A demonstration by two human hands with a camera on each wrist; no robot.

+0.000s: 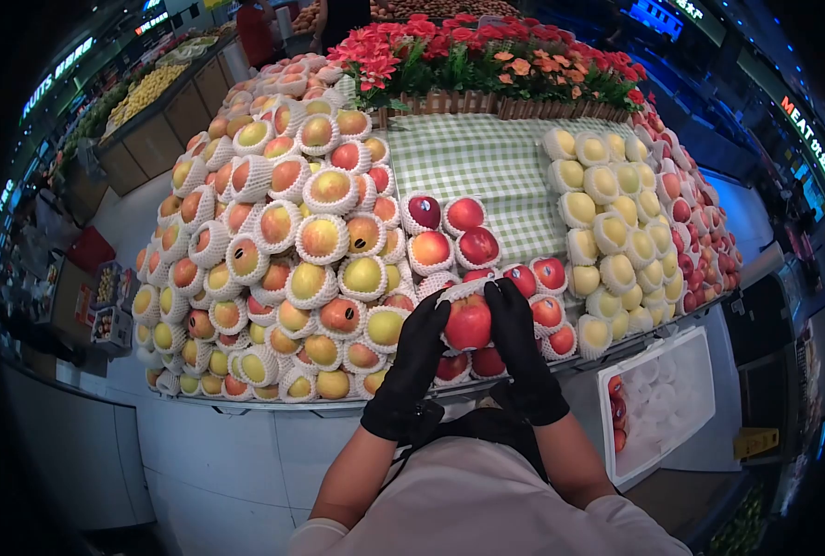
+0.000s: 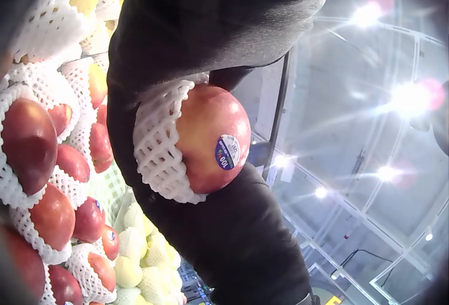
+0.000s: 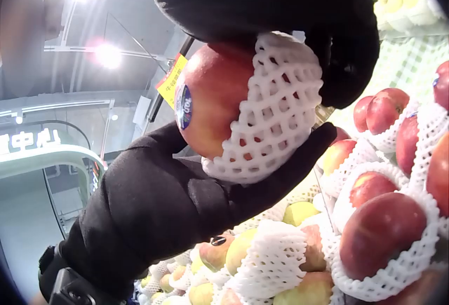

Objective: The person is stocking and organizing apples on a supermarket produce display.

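Observation:
Both black-gloved hands hold one red apple (image 1: 468, 324) between them, above the front of the display. My left hand (image 1: 422, 341) grips its left side and my right hand (image 1: 513, 324) its right. A white foam net (image 2: 163, 140) wraps part of the apple; the bare red side, with a round blue sticker (image 2: 226, 152), faces the wrist cameras. In the right wrist view, fingers of the left hand (image 3: 175, 182) lie along the underside of the net. Several netted red apples (image 1: 477, 246) sit just behind and beside the hands.
Netted yellow-red fruit (image 1: 306, 236) is heaped on the left, and pale yellow netted fruit (image 1: 616, 227) stands in rows on the right. Behind lie a green checked cloth (image 1: 473, 153) and a flower border (image 1: 487, 65). A white foam box (image 1: 663, 398) with a few red apples is at right.

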